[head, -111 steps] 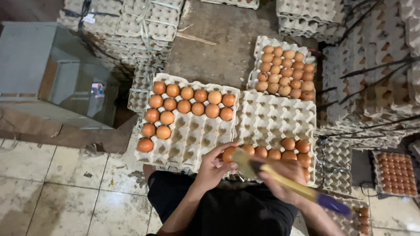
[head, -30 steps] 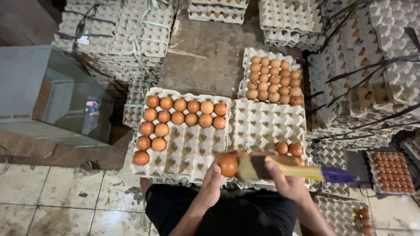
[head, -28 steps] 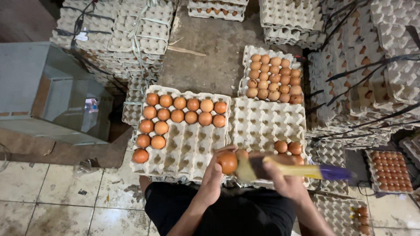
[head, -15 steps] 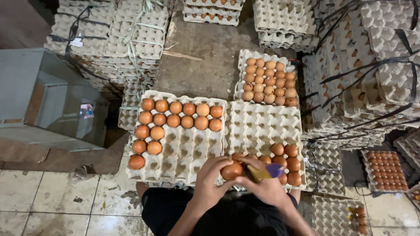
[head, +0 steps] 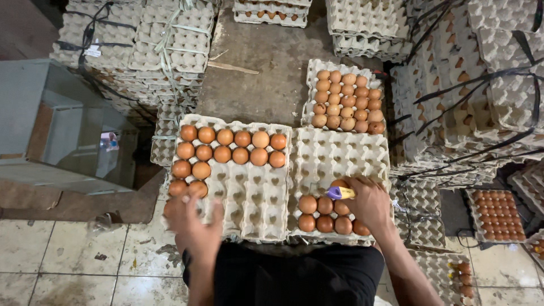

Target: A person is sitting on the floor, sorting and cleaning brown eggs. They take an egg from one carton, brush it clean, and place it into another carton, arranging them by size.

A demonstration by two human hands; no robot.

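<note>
Left hand hovers, fingers spread, over the left egg tray, whose brown eggs fill its 12 and 9 o'clock cells. Right hand, fingers closed around a yellow-purple tool, rests on the right egg tray, eggs clustered at 6 o'clock.

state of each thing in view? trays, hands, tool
left tray: partly filled, upper rows and left side
right tray: mostly bare, eggs at its near edge
far tray: full
left hand: open, over left tray's near corner
right hand: holding yellow-purple tool
</note>
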